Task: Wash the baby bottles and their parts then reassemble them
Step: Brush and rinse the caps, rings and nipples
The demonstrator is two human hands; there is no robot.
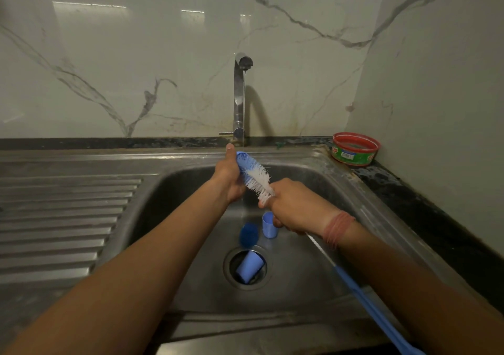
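A long bottle brush point(256, 177) with white and blue bristles is held over the steel sink point(185, 199), under a thin stream from the tap point(240, 95). My left hand point(227, 177) curls round the brush's blue-tipped end, thumb pointing up. My right hand point(294, 204) grips the stem just below the bristles, and the blue handle point(362, 297) runs down to the lower right. In the basin lie a light blue cap point(268, 227) standing upright, a dark blue round part point(248, 234), and another light blue cap point(249, 267) tipped into the drain.
A ribbed draining board point(62, 218) lies to the left of the basin. A red and green soap tub point(354, 150) sits on the dark counter at the back right corner. Marble wall panels close in the back and right.
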